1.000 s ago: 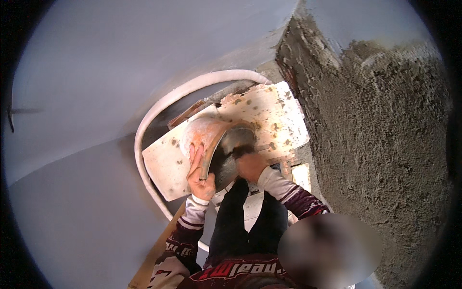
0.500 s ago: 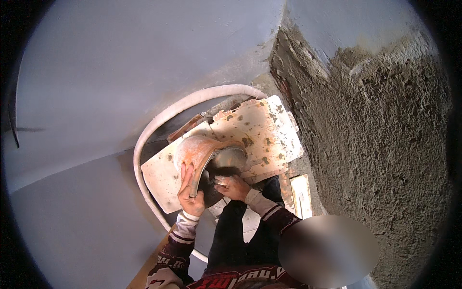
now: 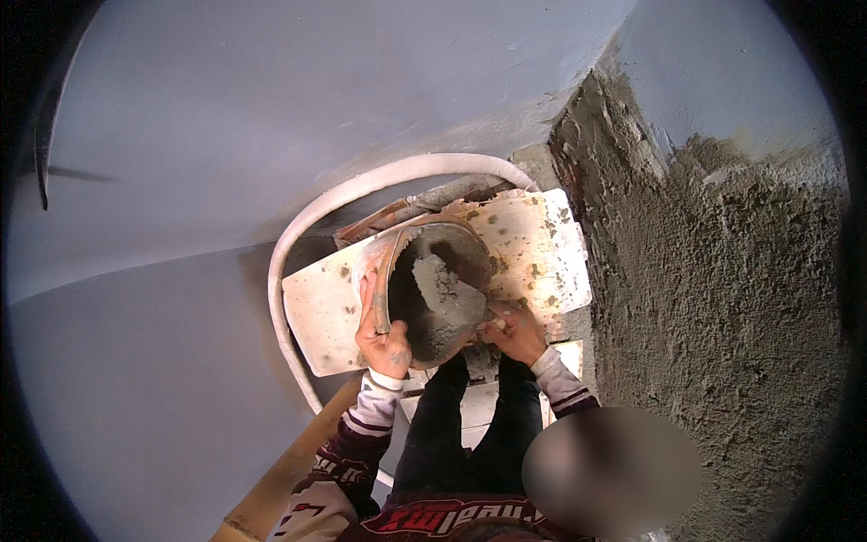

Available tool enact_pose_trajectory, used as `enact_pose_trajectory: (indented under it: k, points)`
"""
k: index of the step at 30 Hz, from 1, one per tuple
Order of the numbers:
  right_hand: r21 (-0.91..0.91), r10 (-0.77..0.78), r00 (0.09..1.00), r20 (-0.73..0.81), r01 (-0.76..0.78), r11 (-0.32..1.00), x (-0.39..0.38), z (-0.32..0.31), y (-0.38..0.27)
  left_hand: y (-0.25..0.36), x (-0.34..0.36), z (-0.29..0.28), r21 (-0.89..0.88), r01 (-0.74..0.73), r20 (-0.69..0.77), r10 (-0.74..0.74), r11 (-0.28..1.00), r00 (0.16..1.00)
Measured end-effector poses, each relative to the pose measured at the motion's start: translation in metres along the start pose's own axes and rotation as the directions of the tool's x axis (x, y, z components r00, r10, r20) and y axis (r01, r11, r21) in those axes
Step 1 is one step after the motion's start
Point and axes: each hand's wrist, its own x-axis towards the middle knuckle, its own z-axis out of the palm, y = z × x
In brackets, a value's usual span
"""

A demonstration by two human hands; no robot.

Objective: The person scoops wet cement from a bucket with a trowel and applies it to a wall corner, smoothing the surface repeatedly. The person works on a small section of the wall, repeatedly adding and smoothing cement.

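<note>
A round mortar bucket point(image 3: 481, 251), orange and cement-stained outside, stands tilted on a spattered white board, with its mouth facing me. My left hand point(image 3: 386, 345) is closed on the near left part of its rim, fingers spread along the outer wall. Inside the bucket's mouth lies the grey blade of a trowel point(image 3: 465, 305) carrying a lump of wet mortar point(image 3: 435, 282). My right hand point(image 3: 517, 332) grips the trowel at the near right of the rim; most of the handle is hidden by the fingers.
The bucket rests on a white board point(image 3: 535, 257) dotted with mortar. A thick pale hose point(image 3: 280, 298) curves around its left and far sides. At right rises a wall of rough wet plaster point(image 3: 704, 298). A smooth grey wall point(image 3: 298, 108) stands beyond. My legs point(image 3: 429, 425) are close below.
The bucket has tipped so its inside now shows more. My right hand has shifted right, and the trowel with mortar has come into sight. My left hand stays on the rim.
</note>
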Motion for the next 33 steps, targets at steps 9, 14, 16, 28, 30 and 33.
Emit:
enact_pose_trajectory:
  k: [9,14,16,28,30,33]
  points:
    - [0.095,0.07,0.972,-0.223,-0.05,0.994,-0.024,-0.024,0.044,0.002,0.008,0.009,-0.016,0.011,0.003,-0.011,1.0,1.0]
    - [0.352,0.187,0.886,-0.424,-0.029,0.936,-0.034,-0.04,0.095,0.007,0.011,0.016,-0.073,0.068,-0.002,-0.068,0.995,0.998]
    - [0.413,0.314,0.862,-0.398,-0.138,0.9,-0.029,-0.071,0.063,0.005,0.01,0.006,-0.064,0.077,-0.011,-0.078,0.995,0.997]
    - [0.146,0.315,0.713,-0.626,-0.29,0.946,0.044,-0.137,0.195,0.001,-0.004,-0.004,-0.032,0.288,-0.072,-0.29,0.957,0.954]
    - [0.248,0.341,0.731,-0.591,-0.238,0.939,0.059,-0.137,0.223,0.006,0.0,0.005,-0.097,0.227,-0.123,-0.238,0.969,0.964]
    - [0.418,0.409,0.753,-0.516,-0.195,0.887,0.079,-0.14,0.26,0.02,0.007,0.017,-0.172,0.228,-0.151,-0.255,0.958,0.955]
